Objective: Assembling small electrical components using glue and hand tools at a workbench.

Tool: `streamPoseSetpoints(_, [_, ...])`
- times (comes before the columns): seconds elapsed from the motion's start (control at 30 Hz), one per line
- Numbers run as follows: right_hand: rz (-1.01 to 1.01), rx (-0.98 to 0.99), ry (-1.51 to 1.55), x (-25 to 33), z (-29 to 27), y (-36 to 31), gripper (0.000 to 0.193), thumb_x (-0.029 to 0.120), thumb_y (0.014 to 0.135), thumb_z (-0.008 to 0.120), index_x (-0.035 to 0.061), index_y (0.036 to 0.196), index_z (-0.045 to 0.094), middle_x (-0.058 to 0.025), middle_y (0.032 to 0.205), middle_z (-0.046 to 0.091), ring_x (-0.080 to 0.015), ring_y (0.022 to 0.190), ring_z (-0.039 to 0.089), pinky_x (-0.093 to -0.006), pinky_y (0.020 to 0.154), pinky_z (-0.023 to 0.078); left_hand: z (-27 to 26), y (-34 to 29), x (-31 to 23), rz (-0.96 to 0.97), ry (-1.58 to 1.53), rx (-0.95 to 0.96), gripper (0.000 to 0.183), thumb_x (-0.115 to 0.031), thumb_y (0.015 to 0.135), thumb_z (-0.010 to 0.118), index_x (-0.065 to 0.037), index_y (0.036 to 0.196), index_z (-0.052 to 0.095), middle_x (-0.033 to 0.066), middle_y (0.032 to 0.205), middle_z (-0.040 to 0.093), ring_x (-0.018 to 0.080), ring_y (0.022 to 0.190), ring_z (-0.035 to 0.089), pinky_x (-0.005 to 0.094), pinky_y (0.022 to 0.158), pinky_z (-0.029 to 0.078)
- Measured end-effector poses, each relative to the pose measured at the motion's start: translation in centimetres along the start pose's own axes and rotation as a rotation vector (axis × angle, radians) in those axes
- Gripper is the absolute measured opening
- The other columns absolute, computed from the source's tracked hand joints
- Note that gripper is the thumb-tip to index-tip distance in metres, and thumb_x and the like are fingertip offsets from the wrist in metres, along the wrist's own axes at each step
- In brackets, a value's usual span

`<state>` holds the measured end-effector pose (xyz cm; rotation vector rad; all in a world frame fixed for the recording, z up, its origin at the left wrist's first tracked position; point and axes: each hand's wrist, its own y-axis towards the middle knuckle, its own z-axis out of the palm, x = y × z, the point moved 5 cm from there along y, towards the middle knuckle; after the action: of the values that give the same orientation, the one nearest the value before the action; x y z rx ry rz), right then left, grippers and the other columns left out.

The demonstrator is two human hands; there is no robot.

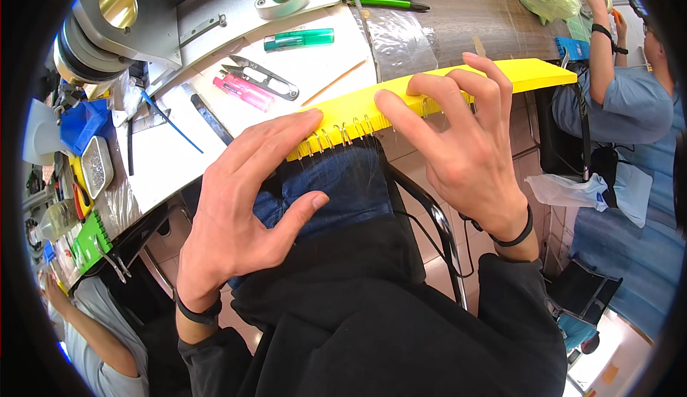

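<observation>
A long yellow strip, apparently foam [458,86], lies across the table's near edge above my lap. Small golden wire hooks [351,131] sit along its near edge, and fine clear threads hang below them. My left hand [243,197] rests its fingertips on the strip's left end, with the thumb held apart below. Over the strip's middle, my right hand [465,132] has its fingers spread and bent, the fingertips touching the yellow top. Whether it pinches a thread or hook is too fine to see.
Thread snips [261,77], a pink lighter [243,92] and a green lighter [299,38] lie on white sheets. A metal machine [129,18] stands far left. A green pen [386,3] lies at the back. Co-workers sit at right [630,104] and lower left [107,340].
</observation>
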<state>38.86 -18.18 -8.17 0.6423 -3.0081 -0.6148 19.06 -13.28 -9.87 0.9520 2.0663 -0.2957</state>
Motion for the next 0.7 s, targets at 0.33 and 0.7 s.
streamPoseSetpoints(0.33, [-0.001, 0.002, 0.026, -0.1, 0.1, 0.0, 0.04, 0.003, 0.075, 0.064, 0.0172, 0.112, 0.071, -0.0019, 0.107, 0.056, -0.0256, 0.107, 0.044, -0.0499, 0.105, 0.036, -0.2, 0.3, -0.8, 0.06, 0.058, 0.017, 0.064, -0.008, 0.072, 0.075, -0.004, 0.134, 0.058, 0.0182, 0.129, 0.062, 0.0358, 0.116, 0.06, 0.0418, 0.101, 0.046])
streamPoseSetpoints(0.7, [-0.031, -0.063, 0.009, -0.5, 0.3, -0.4, 0.026, 0.013, 0.08, 0.061, 0.015, 0.106, 0.067, -0.0016, 0.103, 0.056, -0.0218, 0.105, 0.048, -0.0495, 0.104, 0.034, 0.5, 1.3, -2.8, 0.081, 0.282, 0.031, 0.064, -0.004, 0.07, 0.076, -0.014, 0.132, 0.062, 0.0136, 0.123, 0.062, 0.0336, 0.106, 0.06, 0.042, 0.092, 0.047])
